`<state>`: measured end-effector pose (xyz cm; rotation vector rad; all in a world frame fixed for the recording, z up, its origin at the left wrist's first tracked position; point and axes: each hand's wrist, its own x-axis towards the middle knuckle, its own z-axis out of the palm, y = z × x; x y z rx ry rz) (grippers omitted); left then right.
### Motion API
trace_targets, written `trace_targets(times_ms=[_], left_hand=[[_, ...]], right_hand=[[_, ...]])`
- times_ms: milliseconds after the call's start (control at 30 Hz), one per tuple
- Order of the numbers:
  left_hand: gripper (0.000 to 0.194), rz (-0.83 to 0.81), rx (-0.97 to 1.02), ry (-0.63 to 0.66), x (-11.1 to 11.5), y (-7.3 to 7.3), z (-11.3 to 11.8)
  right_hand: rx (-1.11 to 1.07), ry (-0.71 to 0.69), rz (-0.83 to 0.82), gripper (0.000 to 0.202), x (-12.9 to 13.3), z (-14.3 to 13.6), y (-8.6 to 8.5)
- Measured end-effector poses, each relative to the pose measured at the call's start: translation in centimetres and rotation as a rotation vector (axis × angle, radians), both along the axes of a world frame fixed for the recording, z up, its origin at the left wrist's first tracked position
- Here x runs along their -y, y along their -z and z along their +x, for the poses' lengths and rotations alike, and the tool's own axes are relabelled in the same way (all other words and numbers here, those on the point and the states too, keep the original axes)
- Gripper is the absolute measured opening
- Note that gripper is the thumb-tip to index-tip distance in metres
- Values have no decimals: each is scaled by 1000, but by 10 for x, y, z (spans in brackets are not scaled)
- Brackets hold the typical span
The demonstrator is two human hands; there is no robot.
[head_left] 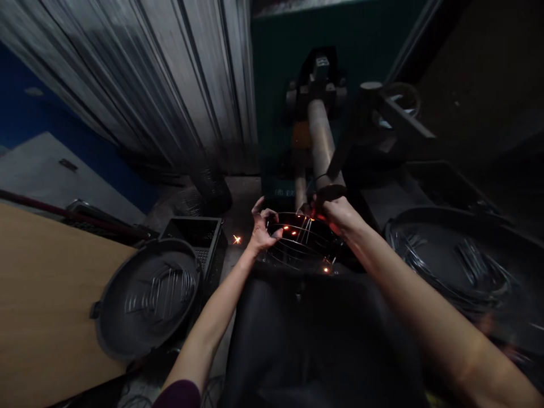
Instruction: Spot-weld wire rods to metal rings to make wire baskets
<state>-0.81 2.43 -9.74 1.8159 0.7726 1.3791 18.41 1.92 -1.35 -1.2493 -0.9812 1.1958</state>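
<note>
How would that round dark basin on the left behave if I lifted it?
The basin looks stiff, keeping its round, walled shape. It's wide, so one-sided lifting might tip it, and the wire pieces inside could slide.

Curved wire frame (306, 231), apparently metal, near the cylinder (322, 133)

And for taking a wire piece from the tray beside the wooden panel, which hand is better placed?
Probably the left hand: it is nearer the tray; the right hand is by the metal cylinder.
</note>
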Motion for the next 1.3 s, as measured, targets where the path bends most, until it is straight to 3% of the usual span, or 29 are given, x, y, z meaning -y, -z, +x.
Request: trace_targets(times_ms=[100, 200, 333, 433, 500, 600, 633, 667, 800, 833, 900, 967, 1067, 1133, 1200, 1300], left_hand=[[93, 20, -48, 6, -4, -1, -2], [91, 82, -114, 16, -4, -5, -5], [91, 253, -239, 1, 18, -4, -6], [91, 318, -360, 51, 62, -1, -2], [86, 386, -513, 219, 101, -7, 2], [76, 561, -662, 539, 147, -31, 7], [77, 588, -623, 564, 154, -41, 7], [79, 565, -552, 509, 156, -50, 8], [84, 234, -330, 0, 133, -74, 3], [78, 162, -319, -20, 129, -77, 0], [58, 10, -293, 90, 133, -84, -4], [43, -217, -216, 183, 154, -91, -2], [44, -580, -69, 171, 191, -95, 23], [46, -733, -11, 206, 202, -90, 51], [46, -811, 31, 250, 199, -79, 74], [46, -870, 60, 335, 180, -62, 82]], right_hand=[[-41, -2, -44, 34, -7, 4, -4], [-53, 23, -91, 33, -11, 9, -19], [2, 40, -148, 26, 7, 22, -36], [150, 23, -160, 28, 46, 41, -33], [368, 37, -160, 35, 83, 57, -27], [786, 41, -165, 36, 146, 81, -26], [889, 31, -144, 33, 165, 89, -30], [961, 17, -109, 31, 183, 96, -34], [1060, -39, 77, 27, 220, 114, -50], [1067, -51, 118, 25, 219, 116, -49], [1051, -72, 180, 22, 205, 114, -36], [990, -95, 204, 21, 176, 105, -15], [871, -162, 206, 20, 123, 80, 17], [834, -220, 260, 24, 94, 60, 30], [856, -267, 345, 28, 75, 44, 35], [971, -345, 392, 37, 64, 41, 35]])
